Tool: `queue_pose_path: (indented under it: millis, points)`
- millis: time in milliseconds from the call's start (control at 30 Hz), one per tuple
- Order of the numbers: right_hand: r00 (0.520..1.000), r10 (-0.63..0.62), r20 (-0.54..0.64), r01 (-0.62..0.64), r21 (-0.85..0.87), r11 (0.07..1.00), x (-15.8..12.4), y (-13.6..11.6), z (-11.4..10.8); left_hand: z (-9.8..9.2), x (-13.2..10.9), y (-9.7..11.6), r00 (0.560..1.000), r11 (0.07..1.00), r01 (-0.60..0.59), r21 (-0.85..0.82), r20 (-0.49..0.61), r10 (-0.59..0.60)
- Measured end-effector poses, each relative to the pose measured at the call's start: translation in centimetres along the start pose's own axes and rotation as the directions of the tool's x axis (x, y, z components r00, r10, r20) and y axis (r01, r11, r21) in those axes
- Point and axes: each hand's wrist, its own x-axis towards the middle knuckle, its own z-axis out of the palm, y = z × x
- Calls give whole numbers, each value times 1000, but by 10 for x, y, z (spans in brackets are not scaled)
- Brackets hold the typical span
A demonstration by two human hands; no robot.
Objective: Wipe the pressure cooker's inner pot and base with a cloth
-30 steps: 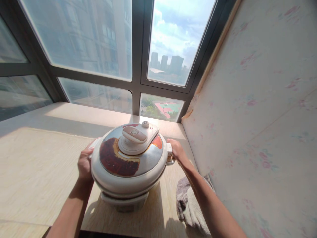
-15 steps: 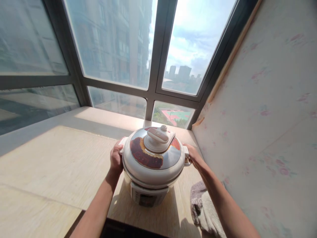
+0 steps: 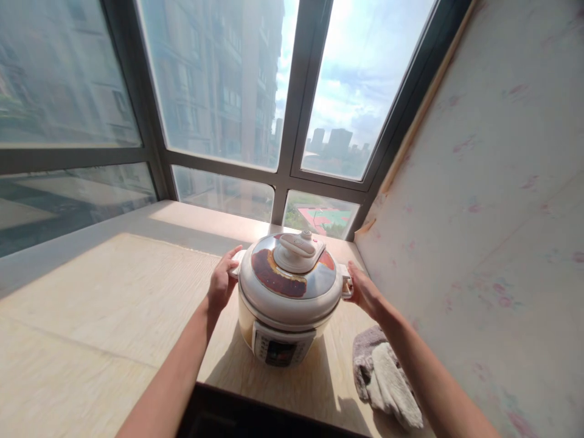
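Note:
An electric pressure cooker (image 3: 283, 313) with a cream body and a steel lid stands upright on a pale wood-grained board. Brown-red patches mark its lid (image 3: 278, 277), topped by a knob and valve. At its left side handle is my left hand (image 3: 222, 281), closed around it with the fingers at the far side. My right hand (image 3: 364, 287) is at the opposite side handle (image 3: 347, 283), its fingers behind the grip and partly hidden. The control panel (image 3: 280, 350) faces me.
Grey-and-cream cloths (image 3: 387, 380) lie crumpled beside my right forearm. Behind the cooker rises a framed window (image 3: 281, 146), with a floral papered wall (image 3: 483, 243) to the right. The wood-grained board (image 3: 118, 304) extends left, and its dark front edge is nearest me.
The cooker looks slightly smaller and lower, with more of its front panel showing. My hands stay at its handles, with the fingers looking somewhat looser. The view has shifted a little.

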Motion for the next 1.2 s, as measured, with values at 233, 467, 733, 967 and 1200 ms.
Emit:
queue_pose_path:
  millis: [233, 467, 733, 967, 1200]
  points:
    - [999, -24, -49, 28, 77, 997, -21, 1, -5, 4, 14, 30, 973, 958, 231, 170, -65, -223]
    - [996, -79, -31, 81, 76, 994, -17, 6, -1, 23, 23, 40, 997, 958, 71, 278, -7, -71]
    - [973, -161, -167, 164, 8, 986, -16, 11, 7, 22, 15, 41, 985, 962, 72, 263, 135, -110]
    - [953, -192, -234, 169, -117, 979, -11, 16, 5, 18, 13, 44, 962, 965, 113, 237, 215, -165]
    - [954, -188, -233, 136, -220, 966, -12, 9, 1, 17, 10, 39, 961, 960, 63, 272, 243, -132]
